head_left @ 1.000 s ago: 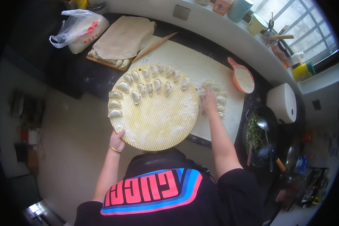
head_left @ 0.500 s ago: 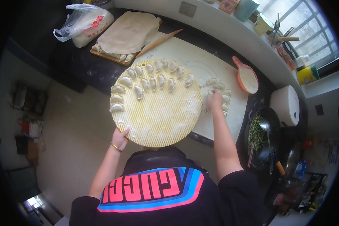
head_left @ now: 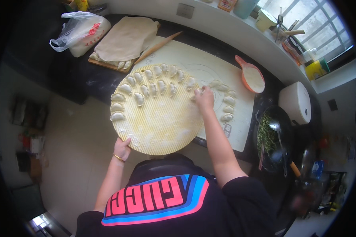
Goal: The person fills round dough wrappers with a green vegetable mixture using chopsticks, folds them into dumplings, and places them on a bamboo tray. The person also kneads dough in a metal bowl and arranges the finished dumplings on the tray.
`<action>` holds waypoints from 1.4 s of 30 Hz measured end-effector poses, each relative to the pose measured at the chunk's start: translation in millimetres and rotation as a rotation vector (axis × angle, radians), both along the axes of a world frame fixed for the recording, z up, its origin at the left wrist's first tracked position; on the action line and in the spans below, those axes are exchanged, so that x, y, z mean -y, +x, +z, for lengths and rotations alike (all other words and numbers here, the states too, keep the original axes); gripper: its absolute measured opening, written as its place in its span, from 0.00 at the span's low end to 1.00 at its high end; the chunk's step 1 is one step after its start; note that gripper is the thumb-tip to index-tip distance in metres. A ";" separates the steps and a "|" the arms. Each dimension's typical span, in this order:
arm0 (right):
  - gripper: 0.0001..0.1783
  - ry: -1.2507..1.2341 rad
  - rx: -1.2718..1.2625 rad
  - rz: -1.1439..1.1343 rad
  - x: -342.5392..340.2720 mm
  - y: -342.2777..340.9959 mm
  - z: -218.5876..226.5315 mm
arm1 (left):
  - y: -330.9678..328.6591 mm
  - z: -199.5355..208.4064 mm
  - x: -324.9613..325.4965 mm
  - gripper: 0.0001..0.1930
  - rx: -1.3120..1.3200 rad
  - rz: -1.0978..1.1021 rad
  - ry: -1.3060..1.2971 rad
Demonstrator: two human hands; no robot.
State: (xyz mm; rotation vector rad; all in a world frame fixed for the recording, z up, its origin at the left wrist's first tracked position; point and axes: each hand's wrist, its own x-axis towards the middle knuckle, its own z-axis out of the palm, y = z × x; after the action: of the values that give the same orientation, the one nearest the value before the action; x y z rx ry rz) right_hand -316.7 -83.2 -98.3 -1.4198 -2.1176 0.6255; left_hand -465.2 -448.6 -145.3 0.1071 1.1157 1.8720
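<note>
Head view: at the far left of the counter (head_left: pixel 77 77), a bag (head_left: pixel 81 37) of white plastic with red print is seen. Beside it, a sheet of dough (head_left: pixel 126 39) is spread over a wooden board (head_left: pixel 106 64), and dumplings are partly covered by its near edge. Lower down, the rim of a round ridged tray (head_left: pixel 158 126) is gripped by the left hand (head_left: pixel 122 148), its thumb laid on top; the fingers beneath are hidden. A gold bracelet (head_left: pixel 119 158) is worn on that wrist. Dumplings (head_left: pixel 139 99) are arranged along the tray's far and left sides, and its lower part is dusted with flour. Behind the tray, a rolling pin (head_left: pixel 159 47) is laid slantwise across the edge of a pale mat (head_left: pixel 178 51), which is partly overlapped by the tray. At the tray's right edge, one dumpling (head_left: pixel 193 96), mostly hidden, is pinched by the fingertips of the right hand (head_left: pixel 197 91). Farther right, more dumplings (head_left: pixel 228 108) are lined up in a curve on the mat. By the mat's far right corner, an orange scoop (head_left: pixel 252 79) is filled with white powder. Next, chopped greens (head_left: pixel 267 136) and a spoon (head_left: pixel 274 126) are held in a dark pan (head_left: pixel 284 118), near which a white appliance (head_left: pixel 294 103) is placed.
</note>
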 end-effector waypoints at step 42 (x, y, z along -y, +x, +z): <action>0.13 -0.173 -0.132 0.786 196.2 -118.2 4.0 | -8.6 19.3 39.0 0.26 0.171 -0.054 -0.016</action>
State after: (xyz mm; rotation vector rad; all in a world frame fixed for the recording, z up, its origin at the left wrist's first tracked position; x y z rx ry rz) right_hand -434.8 -279.4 -94.3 -0.5420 -2.5250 1.1711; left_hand -473.8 -487.6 -125.9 -0.0311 1.0005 1.7880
